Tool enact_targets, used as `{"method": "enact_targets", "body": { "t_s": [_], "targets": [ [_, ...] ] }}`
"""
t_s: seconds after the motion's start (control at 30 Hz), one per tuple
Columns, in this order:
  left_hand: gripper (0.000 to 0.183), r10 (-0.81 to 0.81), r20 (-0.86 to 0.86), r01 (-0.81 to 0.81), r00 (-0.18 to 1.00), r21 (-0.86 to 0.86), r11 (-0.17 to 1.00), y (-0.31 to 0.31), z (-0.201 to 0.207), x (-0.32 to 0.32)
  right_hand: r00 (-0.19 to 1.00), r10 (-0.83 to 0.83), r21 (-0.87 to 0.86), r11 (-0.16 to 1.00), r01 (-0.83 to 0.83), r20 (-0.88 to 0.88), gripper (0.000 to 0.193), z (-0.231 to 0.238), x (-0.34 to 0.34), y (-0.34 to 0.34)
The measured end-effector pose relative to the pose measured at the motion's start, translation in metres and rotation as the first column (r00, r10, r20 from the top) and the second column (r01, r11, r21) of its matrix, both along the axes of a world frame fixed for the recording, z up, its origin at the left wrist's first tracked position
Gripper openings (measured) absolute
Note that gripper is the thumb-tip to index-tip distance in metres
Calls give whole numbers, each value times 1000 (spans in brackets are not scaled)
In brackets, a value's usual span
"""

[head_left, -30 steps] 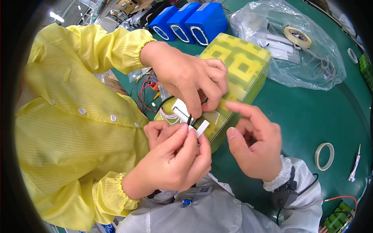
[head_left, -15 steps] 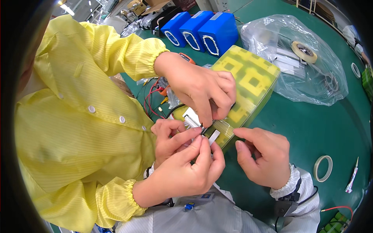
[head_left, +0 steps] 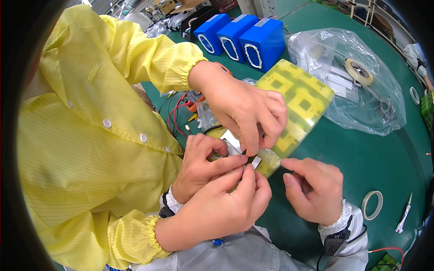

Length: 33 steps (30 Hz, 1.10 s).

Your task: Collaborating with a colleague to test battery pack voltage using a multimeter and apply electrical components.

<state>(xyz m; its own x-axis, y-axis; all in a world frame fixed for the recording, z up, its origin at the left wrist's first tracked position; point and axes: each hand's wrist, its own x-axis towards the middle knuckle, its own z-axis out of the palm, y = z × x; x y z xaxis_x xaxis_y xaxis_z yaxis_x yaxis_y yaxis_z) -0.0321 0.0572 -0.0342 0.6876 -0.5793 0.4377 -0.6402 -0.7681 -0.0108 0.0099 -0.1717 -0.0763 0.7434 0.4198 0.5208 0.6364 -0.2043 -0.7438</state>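
A yellow-green block (head_left: 296, 101), its top patterned and glossy like wrapped film, lies at a slant in front of me. My left hand (head_left: 199, 165) reaches to its near end beside a white connector strip (head_left: 233, 142), index finger stretched out and other fingers bent; what they grip is hidden. A co-worker's hand (head_left: 221, 205) crosses over my left wrist, pinching at the same small dark spot. From above, the co-worker's other hand (head_left: 246, 108) pinches there too. My right hand (head_left: 316, 189) is open, index fingertip at the block's near right corner, thumb apart.
Three blue packs (head_left: 262, 45) stand behind the block. A clear plastic bag (head_left: 379, 108) with a tape roll (head_left: 358, 72) lies far right. Nearer right are a tape ring (head_left: 372, 205) and a pointed tube (head_left: 404, 212). Red and black leads (head_left: 171, 115) lie by the co-worker's yellow sleeve.
The view has shifted a little, so the scene sits lower and further right. More of my left hand shows. All the hands keep their places around the block.
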Motion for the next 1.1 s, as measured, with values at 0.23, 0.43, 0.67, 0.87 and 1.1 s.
{"method": "enact_targets", "body": {
  "t_s": [0.23,0.43,0.67,0.87,1.1],
  "targets": [
    [33,-187,70,100,980,638,764,-23,14,-7,1000,12,-35,999,-12,-3,30,-1,3,-3],
    [23,-245,60,126,968,726,676,-21,15,-5,1000,21,-32,999,-22,-20,30,-2,3,-2],
    [14,-251,28,149,968,741,655,-22,12,-6,999,30,-43,999,-32,-38,30,-4,5,-3],
    [12,-279,32,146,960,793,591,-27,19,-5,997,55,-38,998,-57,-47,31,-4,4,-1],
    [11,-255,53,63,965,903,426,-33,21,-8,996,40,-51,998,-44,-77,29,-6,6,0]
  ]
}}
